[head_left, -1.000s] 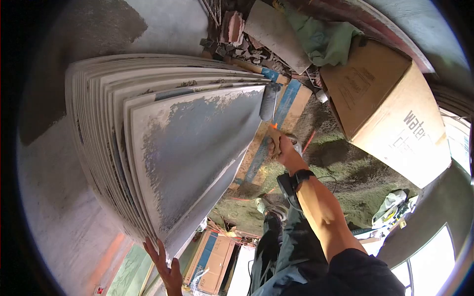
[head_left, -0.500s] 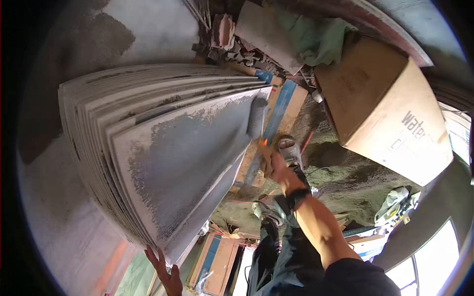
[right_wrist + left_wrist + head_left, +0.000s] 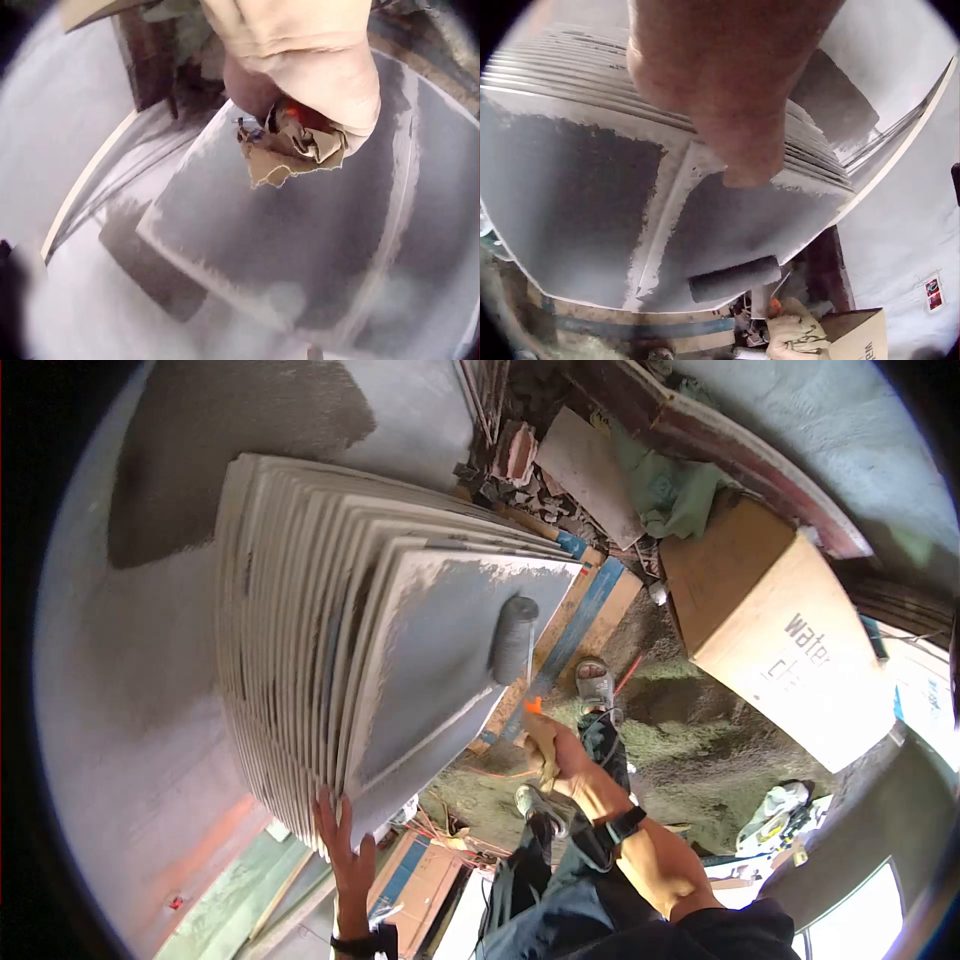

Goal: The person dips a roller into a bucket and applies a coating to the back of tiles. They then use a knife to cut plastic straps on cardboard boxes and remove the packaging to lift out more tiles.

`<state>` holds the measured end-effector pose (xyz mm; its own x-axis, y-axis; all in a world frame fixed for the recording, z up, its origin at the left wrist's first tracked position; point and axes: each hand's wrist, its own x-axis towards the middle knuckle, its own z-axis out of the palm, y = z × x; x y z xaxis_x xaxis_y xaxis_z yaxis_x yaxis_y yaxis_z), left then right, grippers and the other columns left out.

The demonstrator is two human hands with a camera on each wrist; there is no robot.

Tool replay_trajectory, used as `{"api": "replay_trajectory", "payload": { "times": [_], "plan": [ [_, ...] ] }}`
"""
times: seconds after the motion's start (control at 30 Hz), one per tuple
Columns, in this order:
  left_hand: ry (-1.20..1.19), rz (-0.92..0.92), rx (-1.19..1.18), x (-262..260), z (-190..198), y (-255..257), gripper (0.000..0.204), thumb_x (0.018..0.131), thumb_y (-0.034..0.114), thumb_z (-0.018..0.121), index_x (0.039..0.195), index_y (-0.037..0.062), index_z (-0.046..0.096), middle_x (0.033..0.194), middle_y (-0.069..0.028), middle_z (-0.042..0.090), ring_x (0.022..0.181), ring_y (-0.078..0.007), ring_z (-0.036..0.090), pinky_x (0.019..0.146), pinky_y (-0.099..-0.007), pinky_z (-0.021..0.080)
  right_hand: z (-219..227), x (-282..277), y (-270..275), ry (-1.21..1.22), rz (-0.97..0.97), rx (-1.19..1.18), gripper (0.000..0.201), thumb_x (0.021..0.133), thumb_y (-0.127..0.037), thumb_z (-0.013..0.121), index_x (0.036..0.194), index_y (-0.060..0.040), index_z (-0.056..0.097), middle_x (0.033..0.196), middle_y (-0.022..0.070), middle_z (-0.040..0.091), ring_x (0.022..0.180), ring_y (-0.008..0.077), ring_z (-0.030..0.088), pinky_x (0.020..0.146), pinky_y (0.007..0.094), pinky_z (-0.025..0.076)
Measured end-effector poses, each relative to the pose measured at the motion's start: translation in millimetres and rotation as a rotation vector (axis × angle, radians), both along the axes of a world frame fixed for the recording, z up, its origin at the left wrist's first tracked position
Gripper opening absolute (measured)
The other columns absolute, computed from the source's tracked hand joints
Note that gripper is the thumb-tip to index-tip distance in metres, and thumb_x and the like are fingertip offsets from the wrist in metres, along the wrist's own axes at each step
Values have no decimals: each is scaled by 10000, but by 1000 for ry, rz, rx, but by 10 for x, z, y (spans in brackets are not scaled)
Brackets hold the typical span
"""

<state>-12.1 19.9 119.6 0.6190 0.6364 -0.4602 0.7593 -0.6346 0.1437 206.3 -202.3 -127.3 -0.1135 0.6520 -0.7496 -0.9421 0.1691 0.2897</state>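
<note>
A stack of pale boards (image 3: 290,650) leans by the wall, its front board (image 3: 430,660) coated grey inside a lighter border. My right hand (image 3: 570,765) grips the roller's handle, which is wrapped in torn brown paper (image 3: 292,157). The dark grey roller (image 3: 513,640) lies against the front board's coated face, also visible as a roller (image 3: 735,279) in the left wrist view. With fingers spread and fairly straight, my left hand (image 3: 347,850) rests on the stack's near edge. Its fingertips are partly hidden in the left wrist view.
A large cardboard box (image 3: 770,630) stands at the right, beside green cloth (image 3: 680,490) and rubble (image 3: 540,500). Flattened cardboard (image 3: 585,630) lies under the boards' edge. My sandalled foot (image 3: 594,685) is on the dirt floor. Another carton (image 3: 425,880) stands near the bottom.
The roller has moved from the board's far right edge inward and nearer to me, with my right hand following. The head view has shifted. My left hand stays at the stack's near edge.
</note>
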Motion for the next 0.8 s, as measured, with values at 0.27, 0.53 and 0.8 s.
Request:
{"api": "replay_trajectory", "payload": {
  "times": [0.27,0.53,0.8],
  "plan": [
    [-101,-113,161,-179,-195,13,748,713,51,570,1453,82,463,1605,-195,203,1462,-485,134,1186,-547,137,1368,-273,-217,-117,302,110,360,1008,-377,484,865,-65,594,655,35,557,462,134,488,418,264,414],
    [-355,-35,176,-856,169,-257,749,783,84,623,1493,90,384,1561,-216,287,1437,-475,218,1166,-540,212,2233,-100,-943,-334,454,240,306,958,-362,577,1019,-63,608,675,6,578,512,101,553,451,228,462],
    [-143,357,57,-4990,-391,-1245,352,810,298,666,1043,34,675,938,-212,682,899,-403,656,777,-468,517,2790,-694,-1978,-931,628,-78,231,984,-317,544,1021,-96,599,679,24,567,465,109,524,418,235,449]
  ]
}}
